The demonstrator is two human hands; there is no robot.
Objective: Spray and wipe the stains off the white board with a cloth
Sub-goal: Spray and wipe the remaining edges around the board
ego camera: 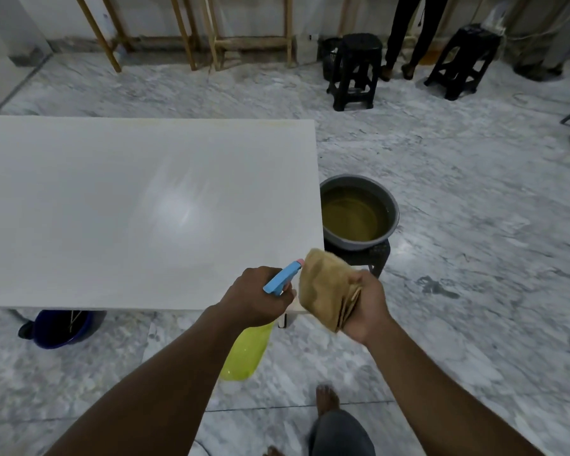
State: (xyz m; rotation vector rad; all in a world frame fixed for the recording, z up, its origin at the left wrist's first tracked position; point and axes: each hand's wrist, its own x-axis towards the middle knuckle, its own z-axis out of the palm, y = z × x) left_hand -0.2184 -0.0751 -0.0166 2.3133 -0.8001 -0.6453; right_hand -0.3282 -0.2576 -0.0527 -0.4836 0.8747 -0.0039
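Presently, the left grip is clamped round the neck of the spray bottle, just behind its blue trigger head. The bottle is held tilted: the pink nozzle tip is directed up and away from the person, and the yellow-green body hangs down past the near edge of the white board. The right grip is clamped on a folded tan cloth, whose stacked edges are pinched between fingers and thumb while the rest stands up out of the hand. The nozzle tip is seen just beside the top of the cloth; whether they touch cannot be told.

Both grips are held over the near right corner of the white board. The board is laid flat and is lifted clear of the marble floor. A bright reflection is seen near its middle, and a faint yellowish tint runs along its far edge.

Just beside the right edge of the board, a grey basin of yellow-brown liquid is set on a black stool. Below the near left edge of the board, a dark blue bucket is partly hidden. Well beyond the far edge, wooden frames, two more black stools and a standing person's legs are seen.
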